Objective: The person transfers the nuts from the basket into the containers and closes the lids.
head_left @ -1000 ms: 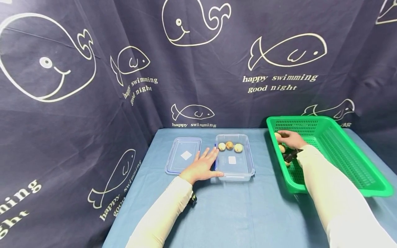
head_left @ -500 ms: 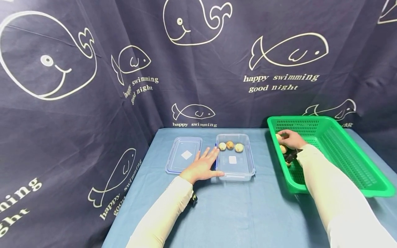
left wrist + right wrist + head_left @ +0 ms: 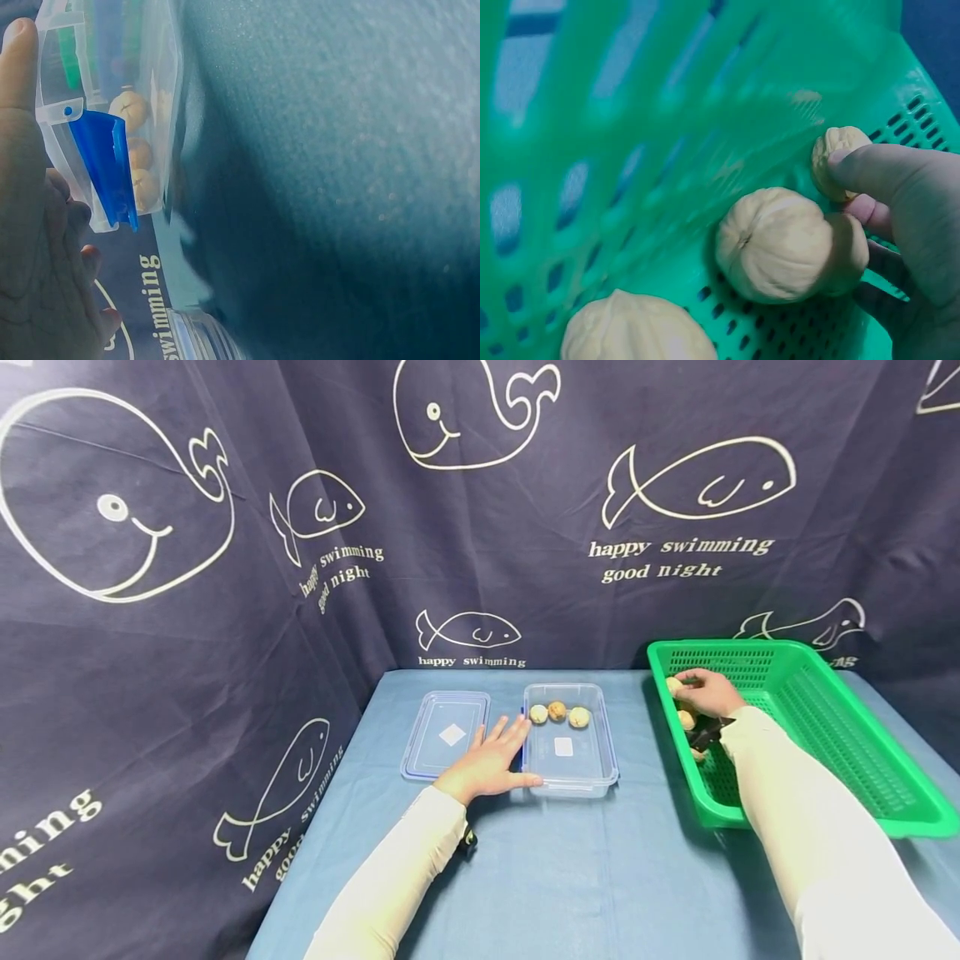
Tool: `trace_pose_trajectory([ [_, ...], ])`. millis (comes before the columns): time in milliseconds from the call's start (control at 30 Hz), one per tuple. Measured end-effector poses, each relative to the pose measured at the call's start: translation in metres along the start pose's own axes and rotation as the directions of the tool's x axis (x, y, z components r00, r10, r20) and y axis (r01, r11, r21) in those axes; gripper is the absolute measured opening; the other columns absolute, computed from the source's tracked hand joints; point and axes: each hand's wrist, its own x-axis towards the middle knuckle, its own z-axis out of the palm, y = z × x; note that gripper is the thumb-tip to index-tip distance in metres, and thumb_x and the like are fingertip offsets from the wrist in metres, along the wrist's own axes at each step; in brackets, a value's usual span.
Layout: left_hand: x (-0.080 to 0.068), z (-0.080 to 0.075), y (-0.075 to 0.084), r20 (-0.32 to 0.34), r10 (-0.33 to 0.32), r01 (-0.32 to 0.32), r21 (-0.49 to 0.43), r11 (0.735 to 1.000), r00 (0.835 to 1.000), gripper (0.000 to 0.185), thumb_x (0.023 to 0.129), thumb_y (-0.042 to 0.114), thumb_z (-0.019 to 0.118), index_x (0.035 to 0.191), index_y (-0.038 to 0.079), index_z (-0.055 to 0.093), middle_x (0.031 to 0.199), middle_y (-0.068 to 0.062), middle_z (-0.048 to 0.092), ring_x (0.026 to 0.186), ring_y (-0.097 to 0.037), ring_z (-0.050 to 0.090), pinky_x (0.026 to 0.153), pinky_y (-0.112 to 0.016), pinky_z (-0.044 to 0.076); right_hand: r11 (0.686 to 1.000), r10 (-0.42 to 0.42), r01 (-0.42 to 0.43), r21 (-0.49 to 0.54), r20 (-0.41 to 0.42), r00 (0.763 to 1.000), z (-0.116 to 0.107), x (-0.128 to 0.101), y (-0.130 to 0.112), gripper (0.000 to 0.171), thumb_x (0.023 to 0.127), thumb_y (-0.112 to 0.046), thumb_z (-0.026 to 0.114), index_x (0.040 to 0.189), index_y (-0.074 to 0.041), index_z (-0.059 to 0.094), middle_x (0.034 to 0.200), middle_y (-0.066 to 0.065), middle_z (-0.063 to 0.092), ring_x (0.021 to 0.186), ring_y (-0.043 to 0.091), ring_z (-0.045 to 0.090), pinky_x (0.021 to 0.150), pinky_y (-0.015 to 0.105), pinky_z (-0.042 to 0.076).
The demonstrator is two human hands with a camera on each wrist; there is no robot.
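Pale round walnut (image 3: 776, 244) sits in the far left corner of the green perforated plastic basket (image 3: 825, 727), pinched between thumb and fingers of the right hand (image 3: 705, 692); two more walnuts touch or lie just beside it. Left hand (image 3: 487, 764) lies flat with fingers straight against the left wall of the clear plastic box (image 3: 592, 777), which holds three walnuts along its far side. Clear flat lid (image 3: 446, 735) lies left of the box on the blue tablecloth (image 3: 562, 877).

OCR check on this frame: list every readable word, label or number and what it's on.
"happy swimming good night": backdrop cloth, right of centre.
"happy swimming good night": same cloth, slanted, upper left.
"happy swimming": under the small fish, behind the table.
"swimming": cloth, in the left wrist view.
White stickers on the lid and box: blank or too small to read.
Basket, walnuts: no text.
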Motion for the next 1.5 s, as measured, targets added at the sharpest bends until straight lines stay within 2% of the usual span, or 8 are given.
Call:
trace_pose_trajectory([
  [200, 0.0, 0.0, 0.0, -0.001, 0.001, -0.001, -0.003, 1.0, 1.0, 0.104, 0.089, 0.073, 0.055, 0.164, 0.014, 0.014, 0.17, -0.002, 0.012, 0.156, -0.031, 0.009, 0.121, -0.062, 0.008, 1.0, -0.001, 0.003, 0.029, -0.075, 0.997, -0.012, -0.006, -0.006, 0.046, 0.096, -0.025, 0.066, 0.127, 0.008, 0.06, 0.114, 0.033, 0.067, 0.1, 0.041, 0.064, 0.072, 0.032, 0.048],
  [467, -0.002, 0.001, 0.001, 0.014, -0.006, 0.006, -0.01, 1.0, 1.0, 0.104, 0.09, 0.073, 0.055, 0.164, 0.014, 0.013, 0.17, 0.0, 0.01, 0.156, -0.029, 0.006, 0.121, -0.062, 0.007, 1.0, -0.019, 0.02, 0.004, -0.152, 0.988, -0.023, -0.014, -0.014, 0.044, 0.098, -0.027, 0.064, 0.128, 0.006, 0.063, 0.116, 0.031, 0.066, 0.087, 0.01, 0.057, 0.072, 0.027, 0.046],
  [700, 0.0, 0.001, -0.003, -0.003, 0.003, -0.003, -0.012, 1.0, 1.0, 0.105, 0.089, 0.075, 0.054, 0.164, 0.014, 0.014, 0.17, -0.002, 0.011, 0.156, -0.032, 0.009, 0.121, -0.063, 0.008, 0.998, -0.003, 0.012, 0.058, -0.147, 0.989, -0.03, -0.011, -0.029, 0.051, 0.1, -0.036, 0.062, 0.134, 0.001, 0.062, 0.126, 0.028, 0.064, 0.09, -0.003, 0.052, 0.08, 0.025, 0.046],
  [900, -0.001, 0.002, -0.004, 0.0, 0.0, 0.0, -0.01, 1.0, 1.0, 0.104, 0.089, 0.075, 0.053, 0.164, 0.015, 0.014, 0.17, -0.001, 0.01, 0.156, -0.03, 0.008, 0.121, -0.062, 0.007, 0.992, 0.036, -0.017, 0.122, -0.155, 0.987, -0.034, -0.012, -0.049, 0.057, 0.099, -0.045, 0.062, 0.136, -0.003, 0.061, 0.129, 0.02, 0.065, 0.094, -0.002, 0.053, 0.084, 0.027, 0.045],
  [1133, -0.001, 0.0, -0.002, 0.004, -0.001, 0.001, -0.017, 1.0, 1.0, 0.104, 0.089, 0.076, 0.052, 0.164, 0.014, 0.013, 0.17, -0.001, 0.009, 0.156, -0.032, 0.009, 0.121, -0.062, 0.007, 0.978, 0.046, -0.01, 0.207, -0.167, 0.985, -0.03, -0.013, -0.068, 0.057, 0.097, -0.043, 0.066, 0.137, -0.002, 0.061, 0.117, -0.002, 0.07, 0.093, -0.006, 0.053, 0.082, 0.022, 0.044],
  [1333, -0.001, -0.001, 0.0, 0.0, 0.003, -0.003, -0.019, 1.0, 1.0, 0.105, 0.089, 0.076, 0.053, 0.164, 0.014, 0.014, 0.17, -0.002, 0.01, 0.155, -0.033, 0.009, 0.121, -0.062, 0.007, 0.977, 0.054, -0.021, 0.21, -0.15, 0.987, -0.023, -0.012, -0.084, 0.058, 0.099, -0.044, 0.063, 0.139, -0.003, 0.06, 0.133, 0.02, 0.063, 0.113, 0.019, 0.057, 0.093, 0.033, 0.044],
  [1433, -0.001, -0.001, 0.001, 0.001, 0.003, -0.003, -0.02, 1.0, 1.0, 0.104, 0.089, 0.075, 0.053, 0.164, 0.013, 0.014, 0.17, -0.002, 0.01, 0.156, -0.033, 0.008, 0.121, -0.062, 0.006, 0.977, 0.053, -0.02, 0.212, -0.148, 0.988, -0.02, -0.011, -0.09, 0.058, 0.099, -0.044, 0.062, 0.139, -0.002, 0.06, 0.135, 0.023, 0.061, 0.118, 0.028, 0.056, 0.095, 0.036, 0.044],
  [1500, 0.0, -0.001, 0.0, 0.003, 0.001, -0.001, -0.02, 1.0, 1.0, 0.104, 0.089, 0.075, 0.053, 0.164, 0.013, 0.014, 0.17, -0.002, 0.01, 0.156, -0.032, 0.007, 0.121, -0.062, 0.006, 0.977, 0.05, -0.017, 0.211, -0.152, 0.987, -0.018, -0.01, -0.094, 0.057, 0.099, -0.044, 0.062, 0.138, -0.003, 0.06, 0.134, 0.023, 0.062, 0.118, 0.028, 0.056, 0.093, 0.034, 0.044],
])
